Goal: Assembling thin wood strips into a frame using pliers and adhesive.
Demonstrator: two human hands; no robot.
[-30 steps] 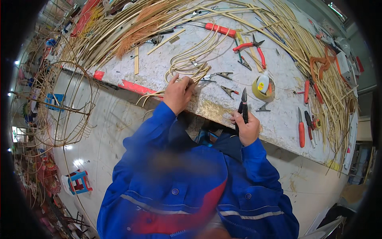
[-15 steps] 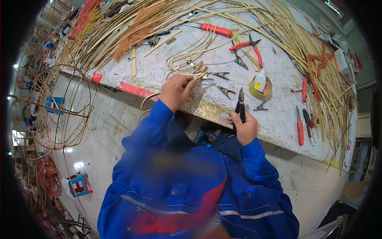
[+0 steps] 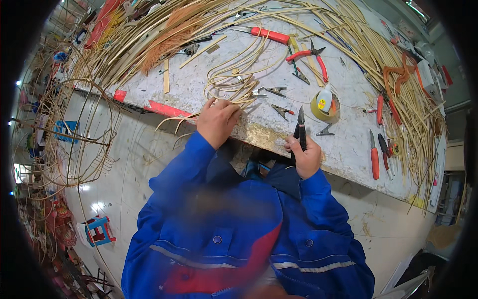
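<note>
At the table's near edge, my left hand (image 3: 217,121) has its fingers curled over thin bent cane strips (image 3: 240,93). Their loops spread across the tabletop beyond my fingers, while ends stick out past the edge on the left. My fingers hide the exact grip. My right hand (image 3: 306,154) is closed around black-handled pliers (image 3: 301,124), the narrow jaws pointing away from me. Between the two hands, a little farther in, lie metal spring clips (image 3: 282,110). A white glue bottle (image 3: 324,98) stands inside a tape roll (image 3: 318,113) beyond the pliers.
Red-handled pliers (image 3: 318,62) and a red-handled tool (image 3: 270,35) lie farther back. At the right are a red-handled knife (image 3: 375,162) and more hand tools. Long cane strips (image 3: 343,30) line the far side. A wire-like frame (image 3: 79,134) stands left, near blue stools (image 3: 99,230).
My left hand has shifted slightly left and toward me. The cane ends now reach farther out over the table edge at left. My right hand and the pliers stay nearly still.
</note>
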